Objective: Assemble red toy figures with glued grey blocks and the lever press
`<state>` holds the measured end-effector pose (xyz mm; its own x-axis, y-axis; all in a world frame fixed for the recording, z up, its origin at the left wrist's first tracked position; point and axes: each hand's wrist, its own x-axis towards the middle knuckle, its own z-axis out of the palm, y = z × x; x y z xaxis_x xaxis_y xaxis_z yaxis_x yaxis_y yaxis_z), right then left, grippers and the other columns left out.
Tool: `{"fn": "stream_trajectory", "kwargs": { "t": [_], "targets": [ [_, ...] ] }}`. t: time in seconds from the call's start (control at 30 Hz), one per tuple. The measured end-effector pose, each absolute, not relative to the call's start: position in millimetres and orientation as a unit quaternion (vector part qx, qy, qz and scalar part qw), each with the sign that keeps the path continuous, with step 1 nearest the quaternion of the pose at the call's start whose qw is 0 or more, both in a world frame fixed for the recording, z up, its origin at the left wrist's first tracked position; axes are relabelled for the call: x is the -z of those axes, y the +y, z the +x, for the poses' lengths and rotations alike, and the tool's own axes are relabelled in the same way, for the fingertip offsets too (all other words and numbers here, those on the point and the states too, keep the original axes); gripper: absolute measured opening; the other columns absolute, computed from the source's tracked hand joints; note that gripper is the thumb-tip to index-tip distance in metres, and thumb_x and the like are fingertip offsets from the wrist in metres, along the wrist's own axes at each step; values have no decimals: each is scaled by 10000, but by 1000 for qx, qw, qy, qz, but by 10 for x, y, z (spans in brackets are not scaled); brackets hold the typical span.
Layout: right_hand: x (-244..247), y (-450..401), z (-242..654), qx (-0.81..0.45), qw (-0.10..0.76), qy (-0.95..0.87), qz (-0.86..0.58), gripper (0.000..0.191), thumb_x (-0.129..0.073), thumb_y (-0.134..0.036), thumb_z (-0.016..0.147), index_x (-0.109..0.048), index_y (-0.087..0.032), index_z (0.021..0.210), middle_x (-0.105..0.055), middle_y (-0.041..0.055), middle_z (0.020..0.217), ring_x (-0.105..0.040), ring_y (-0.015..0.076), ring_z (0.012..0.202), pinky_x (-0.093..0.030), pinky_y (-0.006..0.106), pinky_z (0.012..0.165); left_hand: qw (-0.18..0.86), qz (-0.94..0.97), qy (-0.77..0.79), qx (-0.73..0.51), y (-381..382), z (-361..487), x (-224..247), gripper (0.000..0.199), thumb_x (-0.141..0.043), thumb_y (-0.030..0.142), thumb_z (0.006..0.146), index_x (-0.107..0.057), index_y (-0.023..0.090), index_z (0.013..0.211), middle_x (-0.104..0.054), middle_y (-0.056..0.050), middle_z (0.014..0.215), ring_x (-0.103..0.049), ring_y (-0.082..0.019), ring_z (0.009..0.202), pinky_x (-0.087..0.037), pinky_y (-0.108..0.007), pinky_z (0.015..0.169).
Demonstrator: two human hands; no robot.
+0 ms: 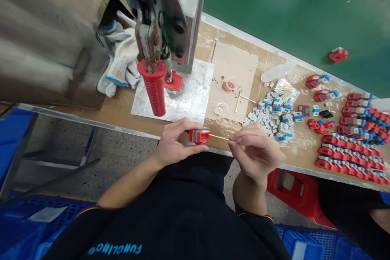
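Farthest left, well apart from the left hand's grip and beyond it, a bundle of white gloves [123,59] with blue edging lies beside the metal housing [55,40]. Nearer to that grip, ahead and a little to its left, the red handle [152,93] of a lever clamp hangs over a metal plate [195,93]. Under the clamp's rod, a red block [173,81] sits on the plate.

The left hand [176,140] is clamped on a red-and-gray piece [198,135], thumb on the near side and fingers on the far side, just in front of the table edge. From the piece, a thin stick [219,137] runs rightward to the right hand [257,152], whose thumb and fingertips are pinched together on its other end. The stick's left tip meets the right end of the piece, seemingly touching it, though it is too small to be sure.

Ahead of the gap between the two grips lies a cardboard sheet [234,61], bearing a cup with red contents [229,85], a clear cup [221,109] and two red-tipped swabs [237,102]. Just beyond the right hand is a heap of small white, blue and yellow parts [274,113]. Farther right of its pinch, rows of red pieces [350,152] line the table, and a lone red piece [338,54] rests farther off on a green surface [289,4]. Below and right of the right hand stands a red stool [300,193].
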<state>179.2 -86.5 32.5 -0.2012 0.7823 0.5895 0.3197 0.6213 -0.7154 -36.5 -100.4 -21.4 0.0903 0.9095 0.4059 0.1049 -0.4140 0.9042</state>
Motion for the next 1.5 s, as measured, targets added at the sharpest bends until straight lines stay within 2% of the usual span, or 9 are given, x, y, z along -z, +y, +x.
{"fn": "stream_trajectory", "kwargs": {
  "t": [0.17, 0.33, 0.53, 0.83, 1.5],
  "targets": [
    [-342, -872, 1787, -234, 503, -743, -373, 236, -769, -33, 863, -696, -250, 922, -798, -30, 801, -733, 158, 654, -554, 335, 633, 383, 631, 394, -548, -1006, -365, 205, 408, -982, 374, 771, -798, 233, 1106, -839, -42, 942, -764, -152, 763, -610, -245, 729],
    [-351, -880, 1785, -236, 499, -746, -373, 225, -764, -47, 870, -698, -258, 913, -797, -31, 790, -722, 164, 623, -545, 342, 606, 384, 632, 406, -538, -1006, -370, 208, 389, -958, 446, 794, -796, 220, 1066, -833, -46, 912, -751, -154, 727, -609, -254, 715],
    [-346, -847, 1872, -203, 567, -704, -376, 165, -791, -107, 886, -692, -240, 879, -755, -33, 722, -697, 158, 614, -506, 343, 611, 373, 632, 400, -549, -1016, -379, 255, 370, -927, 437, 837, -776, 217, 1093, -827, -48, 918, -765, -153, 755, -609, -244, 705],
    [-384, -872, 1773, -214, 500, -755, -365, 207, -764, -59, 884, -685, -249, 910, -796, -31, 777, -724, 155, 614, -544, 337, 601, 371, 640, 396, -544, -1015, -378, 228, 381, -946, 398, 821, -782, 218, 1114, -836, -60, 941, -779, -166, 776, -627, -262, 734],
    [-405, -853, 1752, -217, 491, -760, -366, 259, -775, 1, 846, -698, -235, 921, -799, -28, 799, -721, 152, 649, -530, 329, 628, 352, 654, 393, -542, -1018, -393, 174, 376, -958, 363, 806, -794, 219, 1112, -825, -47, 906, -757, -154, 742, -611, -250, 714]
  ]
}}
